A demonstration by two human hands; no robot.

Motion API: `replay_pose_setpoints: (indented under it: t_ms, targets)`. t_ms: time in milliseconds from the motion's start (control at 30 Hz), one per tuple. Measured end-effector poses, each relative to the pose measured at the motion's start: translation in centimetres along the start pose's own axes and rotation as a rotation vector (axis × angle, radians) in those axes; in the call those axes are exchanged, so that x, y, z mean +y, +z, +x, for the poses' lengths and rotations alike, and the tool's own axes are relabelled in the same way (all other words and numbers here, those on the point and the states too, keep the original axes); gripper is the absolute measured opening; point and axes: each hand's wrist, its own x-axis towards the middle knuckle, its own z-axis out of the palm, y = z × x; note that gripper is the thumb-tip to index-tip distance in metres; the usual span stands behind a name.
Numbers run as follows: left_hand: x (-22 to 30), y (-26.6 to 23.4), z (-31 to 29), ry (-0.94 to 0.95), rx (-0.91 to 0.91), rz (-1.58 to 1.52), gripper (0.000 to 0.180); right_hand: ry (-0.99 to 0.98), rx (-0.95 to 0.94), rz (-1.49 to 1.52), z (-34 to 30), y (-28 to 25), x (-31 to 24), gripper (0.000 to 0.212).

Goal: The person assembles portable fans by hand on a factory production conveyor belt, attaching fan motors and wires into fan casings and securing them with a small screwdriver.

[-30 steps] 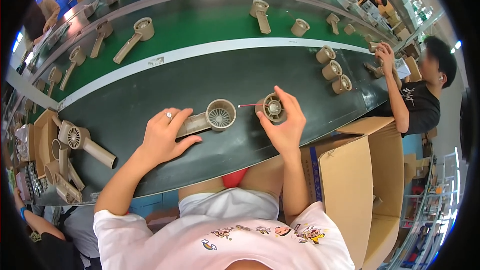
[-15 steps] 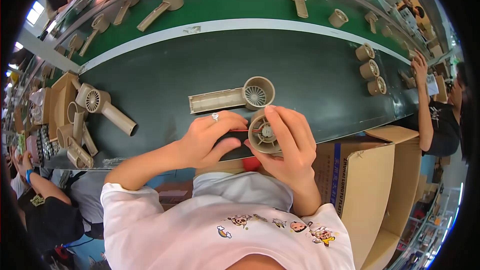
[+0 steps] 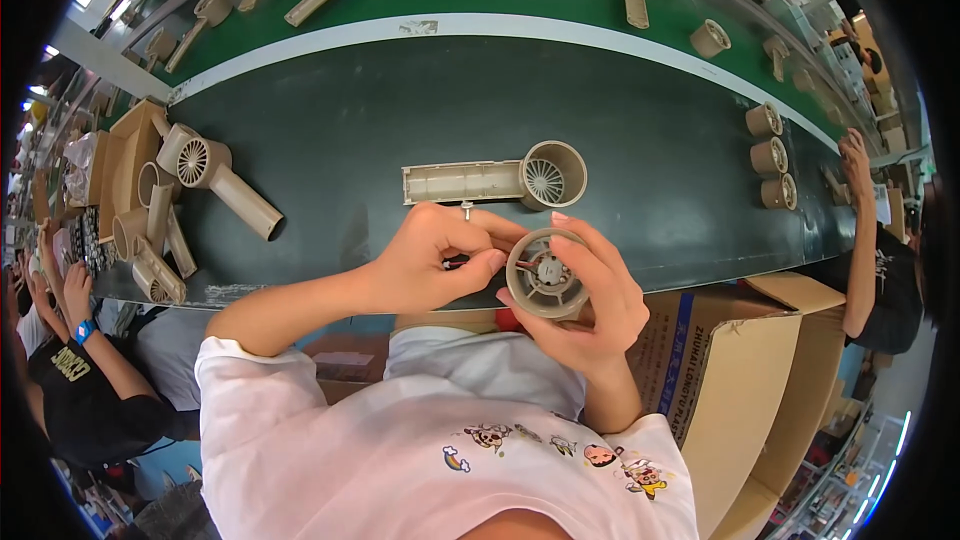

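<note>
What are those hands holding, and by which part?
The right hand holds the fan unit around its outside; the left hand seems to pinch its wires.

You wear a white T-shirt [image 3: 420, 430] with short, loose sleeves [image 3: 262, 392], a small rainbow [image 3: 456, 459] printed on the chest and colourful cartoon figures [image 3: 563, 446] in a row beside it. Your pale shorts [image 3: 480, 365] look light grey, though partly hidden. Your left hand [image 3: 438, 252] bears a silvery ring [image 3: 466, 208].

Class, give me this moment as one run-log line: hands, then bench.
left hand: pinching thin wire | right hand: holding round beige housing | dark bench: beige handled shell beyond hands, three round housings at right
</note>
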Motion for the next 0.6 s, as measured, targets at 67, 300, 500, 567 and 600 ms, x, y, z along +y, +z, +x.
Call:
replay_pose_setpoints:
  t_ms: [67,300,500,567,600]
  targets:
    - [-0.6,-0.3,0.0,0.000,-0.003,-0.097,0.020,0.032,0.010,0.060,-0.3,0.0,0.3,0.051]
    - [-0.8,-0.1,0.0,-0.095,0.028,-0.386,0.026,0.072,-0.050,0.015,0.0,-0.5,0.6,0.048]
    - [-0.4,-0.2,0.2,-0.127,0.036,-0.420,0.023,0.034,-0.036,0.116,-0.3,-0.6,1.6,0.047]
    - [-0.5,-0.3,0.2,-0.123,-0.012,-0.385,0.029,0.078,-0.002,0.254,-0.4,-0.7,2.0,0.048]
    - [-0.6,-0.3,0.2,-0.122,-0.010,-0.389,0.029,0.108,0.031,0.293,-0.6,-0.6,1.9,0.047]
